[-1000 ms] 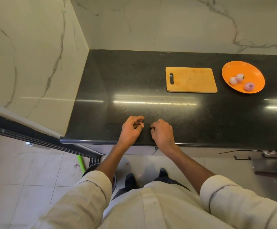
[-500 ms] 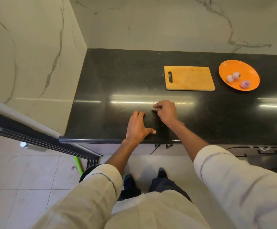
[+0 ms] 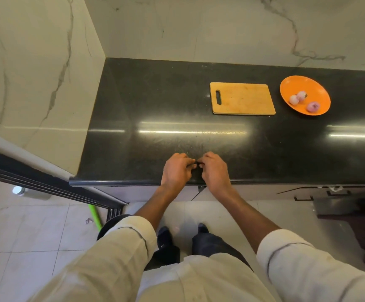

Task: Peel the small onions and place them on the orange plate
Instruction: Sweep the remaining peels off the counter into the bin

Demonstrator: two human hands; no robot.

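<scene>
Onions (image 3: 300, 99), three of them and all peeled by the look of their pale pink skinless surfaces, lay on the orange plate (image 3: 316, 86) at the far right of the bench (image 3: 133, 105). Two sat touching at the plate's left side and the third lay a little apart, nearer its near rim. Left of the plate, the wooden cutting board (image 3: 242, 98) held nothing.

At the near edge of the bench the left hand (image 3: 176, 171) and the right hand (image 3: 215, 170) met fingertip to fingertip, both with fingers curled inward. Something small and dark showed between the fingertips, but it was too small to name, so I could not tell whether either hand pinched anything.

No unpeeled onion showed anywhere on the bench. Judging by that, the peeling and placing looked done or very nearly so; what was left seemed to be only gathering scraps from the bench, if the hands were at that.
</scene>
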